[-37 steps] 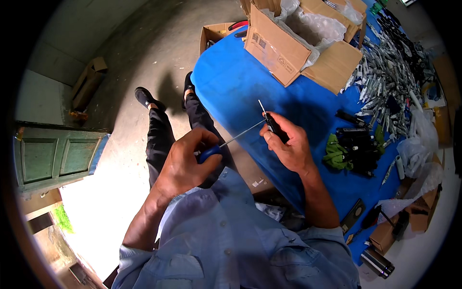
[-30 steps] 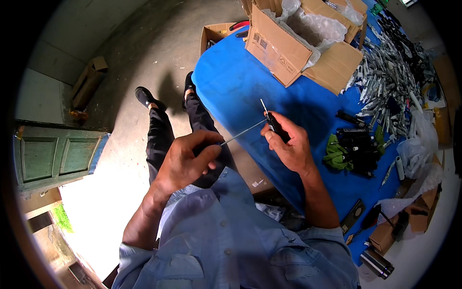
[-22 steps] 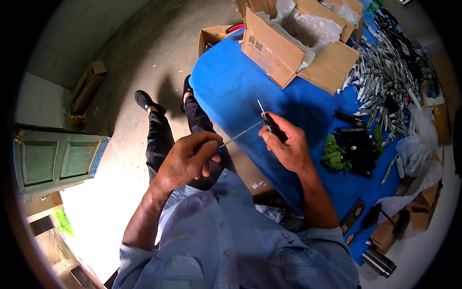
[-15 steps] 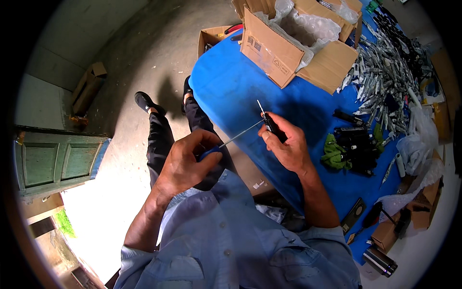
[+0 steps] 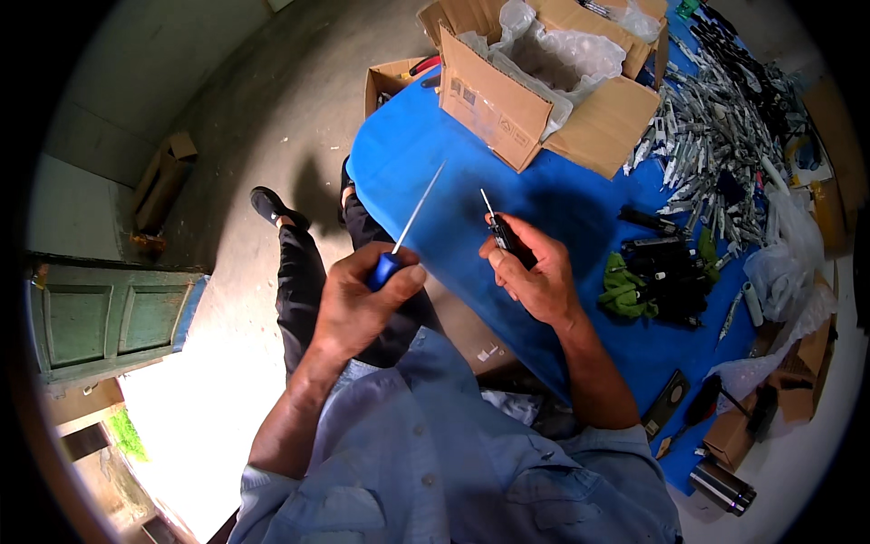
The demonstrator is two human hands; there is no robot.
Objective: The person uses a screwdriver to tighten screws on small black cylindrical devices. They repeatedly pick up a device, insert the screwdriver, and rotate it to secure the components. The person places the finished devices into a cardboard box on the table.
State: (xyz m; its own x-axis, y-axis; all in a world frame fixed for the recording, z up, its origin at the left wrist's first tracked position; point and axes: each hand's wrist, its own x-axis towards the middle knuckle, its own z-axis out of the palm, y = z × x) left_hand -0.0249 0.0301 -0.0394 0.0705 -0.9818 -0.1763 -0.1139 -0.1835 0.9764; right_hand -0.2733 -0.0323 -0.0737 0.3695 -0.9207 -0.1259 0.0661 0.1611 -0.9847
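My left hand (image 5: 361, 304) is closed round the blue handle of a screwdriver (image 5: 385, 269), whose thin metal shaft points up and away over the table edge. Between the thumb and fingers of my right hand (image 5: 536, 270) is a black pen-like device (image 5: 510, 243) with a thin, pale rod sticking out of its far end. The screwdriver's tip stands apart from the device. Both hands are above the near left edge of the blue-covered table (image 5: 453, 195). My right fingers hide part of the device.
An opened cardboard box (image 5: 494, 109) lined with clear plastic stands at the table's far side. To the right lie a heap of thin grey parts (image 5: 711, 136), black devices on a green cloth (image 5: 625, 288), plastic bags (image 5: 787, 249) and a metal cylinder (image 5: 722, 487).
The screwdriver's shaft has swung from pointing right at the black device to pointing upward, away from it. My right hand still holds the device in nearly the same place.
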